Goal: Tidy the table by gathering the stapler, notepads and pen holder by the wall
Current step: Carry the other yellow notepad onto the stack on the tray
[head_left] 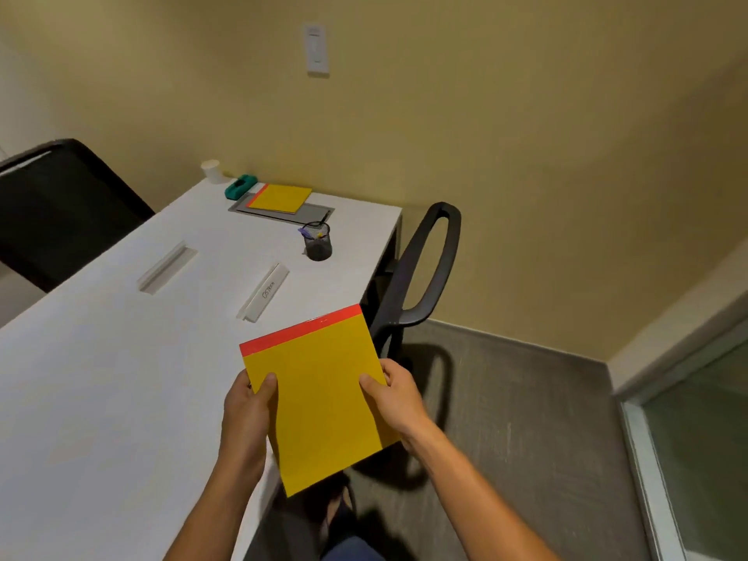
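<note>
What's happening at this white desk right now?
A person holds a yellow notepad with a red top strip in both hands, left hand and right hand, above the white desk's near edge. By the wall lie a second yellow notepad and a green stapler; the black mesh pen holder stands slightly nearer.

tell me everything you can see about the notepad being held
The held notepad is a flat, squarish yellow pad with a red binding strip along its far edge; the cover looks like plain card. It is off the table, tilted slightly, above the table's near right edge. The left hand grips its left edge and the right hand its right edge, thumbs on top.
</note>
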Demonstrator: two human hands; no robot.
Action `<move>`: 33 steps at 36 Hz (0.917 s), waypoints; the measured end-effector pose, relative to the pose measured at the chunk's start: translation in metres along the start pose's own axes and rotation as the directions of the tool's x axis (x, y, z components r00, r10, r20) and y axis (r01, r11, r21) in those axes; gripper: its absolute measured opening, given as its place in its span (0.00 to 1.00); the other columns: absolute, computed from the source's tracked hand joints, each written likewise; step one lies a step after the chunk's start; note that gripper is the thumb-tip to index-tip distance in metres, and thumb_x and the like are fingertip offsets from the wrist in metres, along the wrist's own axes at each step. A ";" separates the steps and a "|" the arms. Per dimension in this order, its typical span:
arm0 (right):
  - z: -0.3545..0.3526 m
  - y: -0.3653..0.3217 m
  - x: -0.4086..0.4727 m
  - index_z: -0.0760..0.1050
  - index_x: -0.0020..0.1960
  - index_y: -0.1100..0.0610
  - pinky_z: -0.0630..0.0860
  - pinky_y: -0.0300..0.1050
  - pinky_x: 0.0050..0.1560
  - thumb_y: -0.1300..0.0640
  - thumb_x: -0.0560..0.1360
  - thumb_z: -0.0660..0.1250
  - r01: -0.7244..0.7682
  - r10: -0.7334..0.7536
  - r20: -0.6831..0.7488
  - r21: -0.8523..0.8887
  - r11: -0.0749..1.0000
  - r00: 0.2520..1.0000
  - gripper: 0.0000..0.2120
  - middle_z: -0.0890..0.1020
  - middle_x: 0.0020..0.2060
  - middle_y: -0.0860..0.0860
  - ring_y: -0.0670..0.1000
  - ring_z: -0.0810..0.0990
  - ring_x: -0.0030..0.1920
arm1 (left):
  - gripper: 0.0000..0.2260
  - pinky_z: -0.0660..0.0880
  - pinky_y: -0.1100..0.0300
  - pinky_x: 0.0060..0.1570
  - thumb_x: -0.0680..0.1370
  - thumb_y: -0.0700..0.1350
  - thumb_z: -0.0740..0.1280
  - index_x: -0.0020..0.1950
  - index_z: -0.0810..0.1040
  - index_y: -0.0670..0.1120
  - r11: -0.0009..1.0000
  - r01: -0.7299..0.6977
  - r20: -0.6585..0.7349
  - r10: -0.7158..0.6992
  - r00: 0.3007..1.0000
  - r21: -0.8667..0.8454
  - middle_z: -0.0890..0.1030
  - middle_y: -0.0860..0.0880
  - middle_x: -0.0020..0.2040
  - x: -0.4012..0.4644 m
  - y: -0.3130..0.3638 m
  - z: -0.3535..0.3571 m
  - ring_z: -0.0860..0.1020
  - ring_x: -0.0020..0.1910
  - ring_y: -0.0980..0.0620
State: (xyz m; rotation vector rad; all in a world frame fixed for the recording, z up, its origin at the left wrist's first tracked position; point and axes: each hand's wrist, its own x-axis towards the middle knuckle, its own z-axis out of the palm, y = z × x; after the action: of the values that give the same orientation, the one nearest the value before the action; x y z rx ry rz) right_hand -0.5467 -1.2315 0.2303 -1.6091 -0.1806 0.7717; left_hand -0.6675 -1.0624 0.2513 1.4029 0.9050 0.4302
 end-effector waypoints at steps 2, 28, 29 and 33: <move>-0.010 0.002 -0.011 0.77 0.56 0.44 0.77 0.32 0.40 0.54 0.83 0.65 0.004 -0.003 -0.019 0.025 1.000 1.000 0.06 0.86 0.50 0.42 0.40 0.85 0.47 | 0.13 0.75 0.45 0.57 0.84 0.50 0.59 0.68 0.73 0.52 1.000 -0.016 0.029 0.016 0.999 0.006 0.80 0.52 0.60 -0.009 0.002 0.009 0.80 0.57 0.47; -0.122 -0.019 0.042 0.78 0.59 0.52 0.80 0.39 0.41 0.58 0.83 0.64 -0.023 0.054 -0.164 0.185 0.983 0.985 0.08 0.88 0.48 0.46 0.46 0.87 0.47 | 0.11 0.75 0.51 0.53 0.84 0.47 0.60 0.66 0.74 0.53 0.999 -0.043 0.250 0.034 0.968 0.033 0.81 0.55 0.57 0.043 0.028 0.143 0.80 0.54 0.53; -0.128 -0.022 0.047 0.78 0.60 0.53 0.80 0.39 0.41 0.59 0.83 0.64 -0.025 0.059 -0.166 0.198 0.980 0.984 0.08 0.88 0.49 0.47 0.47 0.87 0.48 | 0.11 0.75 0.50 0.53 0.84 0.48 0.60 0.66 0.74 0.53 0.998 -0.044 0.263 0.032 0.964 0.038 0.81 0.55 0.58 0.049 0.030 0.151 0.81 0.54 0.52; -0.155 -0.035 0.069 0.78 0.58 0.53 0.79 0.35 0.37 0.60 0.83 0.64 -0.023 0.067 -0.204 0.208 0.978 0.977 0.07 0.88 0.46 0.46 0.45 0.87 0.44 | 0.10 0.77 0.49 0.54 0.84 0.46 0.59 0.64 0.75 0.54 0.998 -0.039 0.323 0.024 0.946 0.039 0.83 0.53 0.57 0.074 0.041 0.182 0.82 0.55 0.49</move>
State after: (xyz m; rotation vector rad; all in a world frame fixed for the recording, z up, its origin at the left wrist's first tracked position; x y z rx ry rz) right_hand -0.3952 -1.3149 0.2367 -1.4902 0.0864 0.6279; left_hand -0.4750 -1.1198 0.2550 1.4782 0.6280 0.1951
